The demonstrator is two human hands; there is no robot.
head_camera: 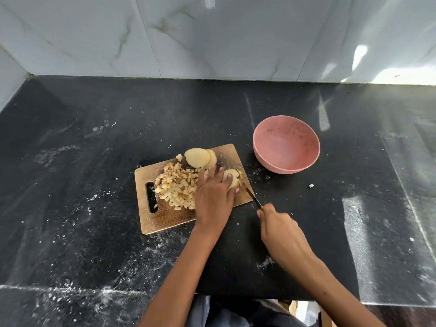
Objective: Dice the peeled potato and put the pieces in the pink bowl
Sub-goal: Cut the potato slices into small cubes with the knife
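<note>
- on the cutting board (165, 215), my left hand (213, 197) presses flat fingers on a potato piece (232, 177);
- right hand (279, 228) fingers curled round the knife (251, 197); pink bowl (286, 162) sits empty

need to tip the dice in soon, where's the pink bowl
The pink bowl sits on the black counter, right of the cutting board, beyond the right hand.

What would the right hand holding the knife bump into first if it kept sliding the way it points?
Probably the potato piece under the left hand: the right hand points its knife up-left across the cutting board.
</note>
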